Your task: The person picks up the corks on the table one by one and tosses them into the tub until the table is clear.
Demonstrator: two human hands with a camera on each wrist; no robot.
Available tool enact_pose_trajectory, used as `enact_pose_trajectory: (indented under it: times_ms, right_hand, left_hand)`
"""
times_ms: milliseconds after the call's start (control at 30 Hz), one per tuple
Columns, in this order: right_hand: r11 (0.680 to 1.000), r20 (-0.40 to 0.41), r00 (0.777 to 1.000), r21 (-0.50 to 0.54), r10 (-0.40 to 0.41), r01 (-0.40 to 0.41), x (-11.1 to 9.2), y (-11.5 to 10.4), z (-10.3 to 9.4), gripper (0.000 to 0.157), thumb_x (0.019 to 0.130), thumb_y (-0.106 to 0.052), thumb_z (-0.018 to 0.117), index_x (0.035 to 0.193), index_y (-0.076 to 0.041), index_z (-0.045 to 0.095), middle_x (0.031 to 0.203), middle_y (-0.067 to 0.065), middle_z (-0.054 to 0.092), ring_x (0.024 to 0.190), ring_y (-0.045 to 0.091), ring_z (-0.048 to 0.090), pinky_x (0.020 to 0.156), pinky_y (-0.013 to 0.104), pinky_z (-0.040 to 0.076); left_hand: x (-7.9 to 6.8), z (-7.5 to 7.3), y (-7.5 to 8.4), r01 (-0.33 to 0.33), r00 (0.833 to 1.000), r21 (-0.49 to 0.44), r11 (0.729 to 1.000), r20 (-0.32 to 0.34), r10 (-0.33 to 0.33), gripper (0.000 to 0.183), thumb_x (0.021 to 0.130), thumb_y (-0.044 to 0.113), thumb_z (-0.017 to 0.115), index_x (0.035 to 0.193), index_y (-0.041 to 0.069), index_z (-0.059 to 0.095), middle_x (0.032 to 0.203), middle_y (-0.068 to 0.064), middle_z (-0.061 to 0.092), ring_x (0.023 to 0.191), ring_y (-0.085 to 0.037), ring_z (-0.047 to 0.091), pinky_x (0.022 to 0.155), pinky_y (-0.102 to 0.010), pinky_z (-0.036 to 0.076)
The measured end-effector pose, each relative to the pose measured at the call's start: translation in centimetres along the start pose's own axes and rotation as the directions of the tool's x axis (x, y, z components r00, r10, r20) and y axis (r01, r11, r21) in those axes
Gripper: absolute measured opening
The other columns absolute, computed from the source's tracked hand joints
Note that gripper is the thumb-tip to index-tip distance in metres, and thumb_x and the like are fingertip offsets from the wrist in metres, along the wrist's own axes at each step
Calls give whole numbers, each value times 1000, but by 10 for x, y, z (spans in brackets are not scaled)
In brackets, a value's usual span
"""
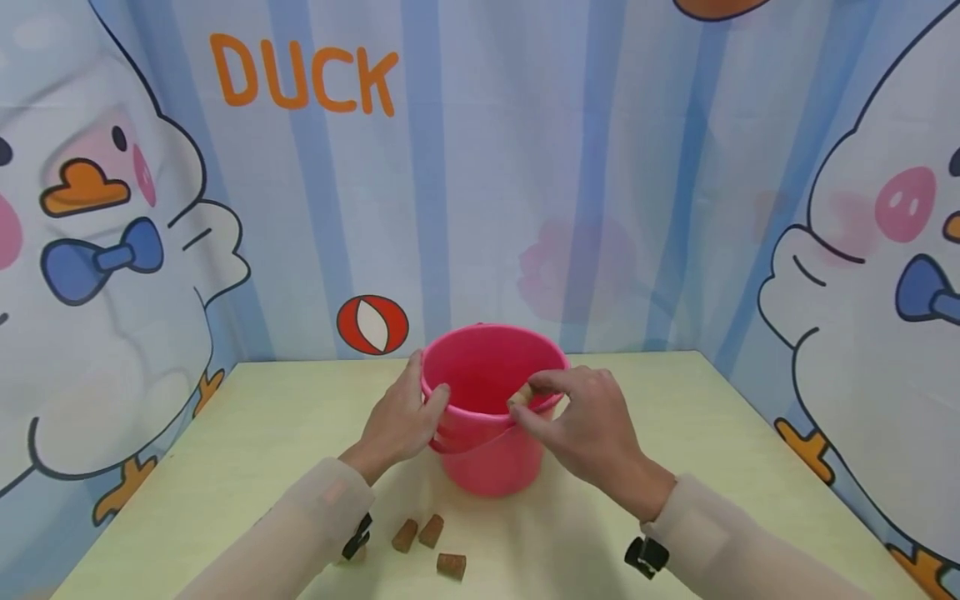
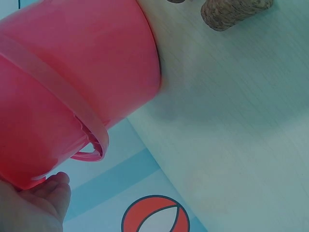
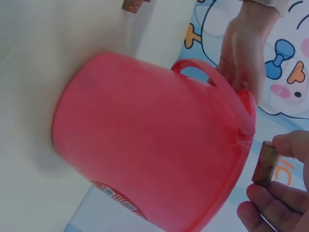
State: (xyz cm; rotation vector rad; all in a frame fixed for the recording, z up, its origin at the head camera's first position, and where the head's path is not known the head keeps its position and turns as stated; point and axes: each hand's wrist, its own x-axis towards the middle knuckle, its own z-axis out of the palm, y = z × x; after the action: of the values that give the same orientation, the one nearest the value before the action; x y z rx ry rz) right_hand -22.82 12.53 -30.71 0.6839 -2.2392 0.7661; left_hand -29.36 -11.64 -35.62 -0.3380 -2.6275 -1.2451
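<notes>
A pink bucket [image 1: 491, 471] stands upright on the table, its strap-like handle [image 1: 468, 446] hanging down over the front. My left hand [image 1: 397, 421] grips the bucket's rim at the left, thumb over the edge and the other fingers along the outside. At the right side of the rim, my right hand [image 1: 600, 425] pinches a cork [image 3: 266, 163] between thumb and fingertips. In the head view that cork overlaps the rim. On the table in front of the bucket lie loose corks, among them one on its side [image 1: 452, 567] and a pair [image 1: 405, 535] farther left.
The pale yellow table [image 1: 285, 417] ends at a curtain [image 1: 495, 167] printed with ducks and blue stripes. Black straps [image 1: 647, 556] show at both wrists. Another cork is partly hidden behind the left wrist strap.
</notes>
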Motion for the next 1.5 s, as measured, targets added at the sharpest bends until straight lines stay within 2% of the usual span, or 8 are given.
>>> enact_pose_trajectory:
  times_ms: [200,400,700,833,967,1167,1367,1500]
  right_hand:
    - [997,28,997,-17,72,-71,6,5,5,19,77,-21,90,90,-13,80,79,-4,73,72,17,65,67,33,50]
    - [993,49,992,-13,117,-116,11,10,10,23,76,-21,91,93,-11,79,80,-4,72,72,14,65,62,25,55]
    - [978,130,970,9,207,-210,17,12,20,21,80,-22,89,95,-11,80,82,-4,73,73,15,66,63,26,58]
    - [967,156,954,-28,254,-253,16,13,23,36,81,-25,88,109,-5,78,94,5,76,82,24,72,68,32,62]
    - [967,129,959,-50,253,-249,15,16,22,43,84,-27,85,118,-2,76,103,12,76,90,31,73,72,37,63]
    - [972,91,968,-56,233,-229,13,25,20,40,87,-27,82,119,-3,75,101,10,76,86,28,70,71,36,62]
    - [969,59,968,-58,243,-240,14,34,21,44,89,-26,80,125,-4,71,108,12,74,97,32,68,78,43,62]
    - [964,26,966,-73,258,-256,15,42,22,45,91,-28,77,128,-4,69,104,10,74,95,30,66,76,44,61]
  left_hand:
    - [0,0,0,4,1000,5,1000,5,-4,78,97,31,64,161,17,22,147,-4,48,125,-27,53,81,-42,62]
    - [0,0,0,-2,1000,-6,1000,-2,2,73,97,30,65,158,18,27,143,-2,51,121,-26,55,79,-40,62]
    - [-1,-1,-1,2,1000,-4,1000,0,-2,77,98,31,63,161,17,22,148,-4,48,125,-28,53,81,-42,62]
    - [-1,0,-2,6,1000,-6,1000,-1,-6,78,97,31,64,161,17,23,147,-4,49,125,-27,53,80,-41,62]
    - [-1,0,-1,6,1000,-5,1000,0,-6,79,97,32,65,161,17,22,146,-4,49,124,-27,54,80,-41,62]
    - [-1,0,-2,-4,1000,-4,1000,2,4,78,97,33,64,161,17,22,146,-5,49,124,-27,54,81,-41,62]
    - [-2,0,-1,-4,1000,-10,1000,-1,4,76,97,33,64,160,17,24,145,-4,50,123,-26,54,81,-41,62]
    - [-1,0,0,-5,1000,-11,1000,-1,5,76,97,32,64,160,16,24,145,-5,50,122,-26,55,80,-40,62]
